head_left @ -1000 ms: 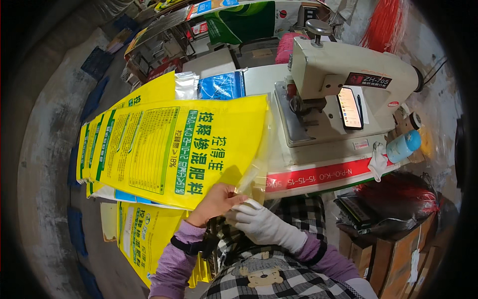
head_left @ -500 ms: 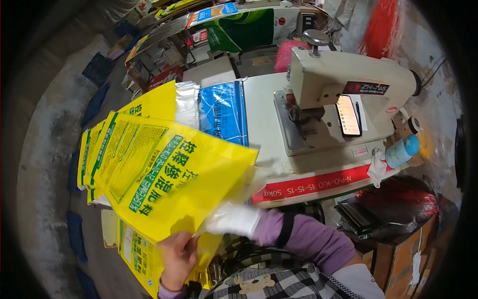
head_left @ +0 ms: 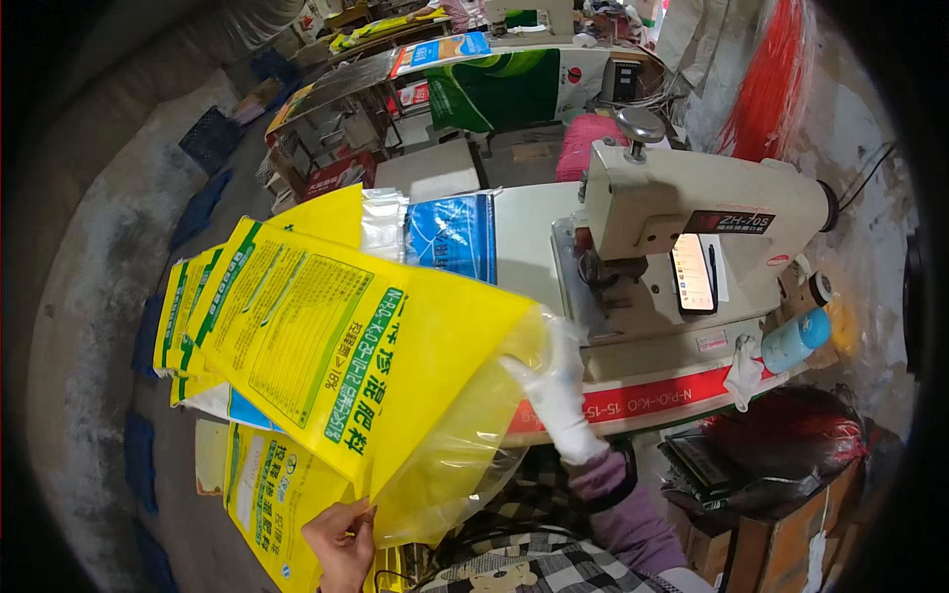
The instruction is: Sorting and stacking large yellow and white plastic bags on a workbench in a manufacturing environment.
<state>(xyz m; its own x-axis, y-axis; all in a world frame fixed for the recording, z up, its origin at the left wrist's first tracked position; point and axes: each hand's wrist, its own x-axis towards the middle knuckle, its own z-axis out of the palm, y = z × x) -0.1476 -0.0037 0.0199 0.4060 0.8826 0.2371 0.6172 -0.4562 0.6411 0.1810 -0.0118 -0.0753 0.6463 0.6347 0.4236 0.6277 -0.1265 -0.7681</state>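
A large yellow printed woven bag point(head_left: 326, 326) lies slantwise across the table's left part, with a clear plastic liner point(head_left: 435, 494) showing out of its near open end. My bare left hand point(head_left: 341, 542) is closed in a pinch on the bag's near corner. At the other corner of that end, my white-gloved right hand point(head_left: 556, 395) has the clear liner between thumb and fingers; the plastic partly veils the fingertips. Under the bag are more yellow bags point(head_left: 188, 306), fanned at the left, and another yellow bag point(head_left: 262, 494) hangs lower down.
A sewing machine point(head_left: 682, 188) stands right of the bags, with a lit phone point(head_left: 694, 275) on its bed. A light-blue bottle point(head_left: 796, 341) and a white cloth point(head_left: 743, 374) lie by the table's right edge. Blue packages point(head_left: 450, 237) are behind the bag; cardboard boxes point(head_left: 771, 534) stand lower right.
My right hand has moved away from my left, up and right toward the sewing machine, spreading the bag's end and liner. My left hand has shifted slightly down, still pinching the corner.
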